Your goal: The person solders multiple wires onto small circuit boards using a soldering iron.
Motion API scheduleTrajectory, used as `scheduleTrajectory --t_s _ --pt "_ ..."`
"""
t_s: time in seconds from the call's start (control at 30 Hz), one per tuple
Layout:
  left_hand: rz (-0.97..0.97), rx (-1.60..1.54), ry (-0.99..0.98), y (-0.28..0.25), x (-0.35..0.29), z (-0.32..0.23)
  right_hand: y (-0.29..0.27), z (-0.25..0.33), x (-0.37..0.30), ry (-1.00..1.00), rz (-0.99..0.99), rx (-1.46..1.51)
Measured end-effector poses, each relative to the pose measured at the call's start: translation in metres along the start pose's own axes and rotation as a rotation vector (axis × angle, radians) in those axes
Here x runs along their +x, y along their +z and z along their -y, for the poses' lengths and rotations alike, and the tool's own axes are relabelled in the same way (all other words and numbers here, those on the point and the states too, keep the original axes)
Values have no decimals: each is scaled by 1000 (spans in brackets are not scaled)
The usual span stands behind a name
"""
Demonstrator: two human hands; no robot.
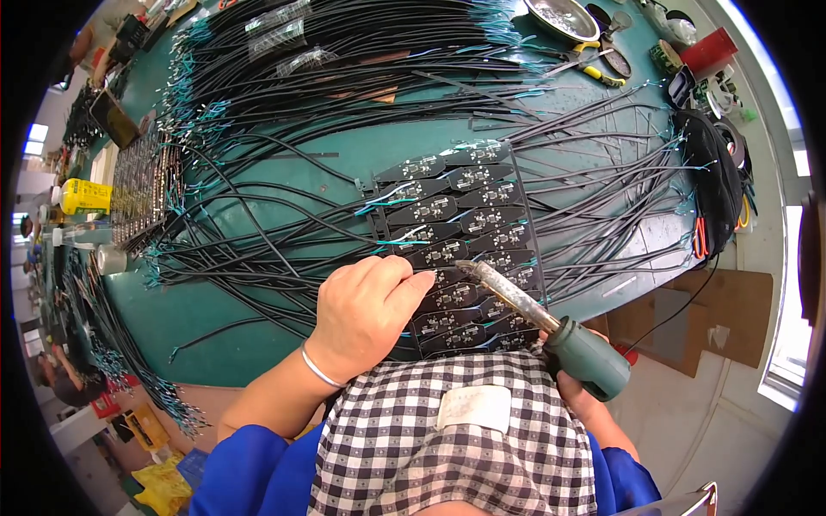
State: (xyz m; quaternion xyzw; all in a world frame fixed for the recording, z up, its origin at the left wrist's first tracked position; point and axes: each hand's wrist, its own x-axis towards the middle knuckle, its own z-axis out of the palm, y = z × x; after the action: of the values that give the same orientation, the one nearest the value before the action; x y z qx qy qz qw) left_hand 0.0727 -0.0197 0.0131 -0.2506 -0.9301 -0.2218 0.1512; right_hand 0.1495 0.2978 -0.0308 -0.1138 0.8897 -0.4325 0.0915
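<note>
My right hand (578, 391) is wrapped round the dark green handle of a soldering iron (520, 301), mostly hidden behind it. The iron's metal barrel slants up and left, its tip over a panel of black circuit boards (430, 209). At the panel's left side my left hand (366, 305) is closed, thumb and forefinger pressed together close to the iron's tip. Whatever lies between those fingers is hidden. Black cables (258, 267) with light blue wire ends run up to this hand and to the boards. More cables (594, 189) fan out from the panel's right.
A thick bundle of black cables (370, 43) lies across the far side of the green table (206, 344). Far right are a metal bowl (564, 19), yellow-handled pliers (602, 76), a red can (710, 53) and a black pouch (710, 172). A yellow-labelled bottle (84, 197) stands left.
</note>
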Motion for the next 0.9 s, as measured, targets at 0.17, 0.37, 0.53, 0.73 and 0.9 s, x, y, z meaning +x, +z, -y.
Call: scheduleTrajectory --t_s 0.17,0.37,0.53,0.73,0.9 --pt "11 5 7 -1 1 0 5 -6 -8 187 -29 300" --pt "-18 -3 79 -4 -3 -1 -7 9 0 -131 3 -64" --pt "50 60 103 -3 -7 -4 -7 6 10 -163 67 -30" --pt "14 20 116 -1 -8 -3 -6 5 13 -166 106 15" --pt "8 12 118 0 -8 -1 -4 5 13 -166 91 0"
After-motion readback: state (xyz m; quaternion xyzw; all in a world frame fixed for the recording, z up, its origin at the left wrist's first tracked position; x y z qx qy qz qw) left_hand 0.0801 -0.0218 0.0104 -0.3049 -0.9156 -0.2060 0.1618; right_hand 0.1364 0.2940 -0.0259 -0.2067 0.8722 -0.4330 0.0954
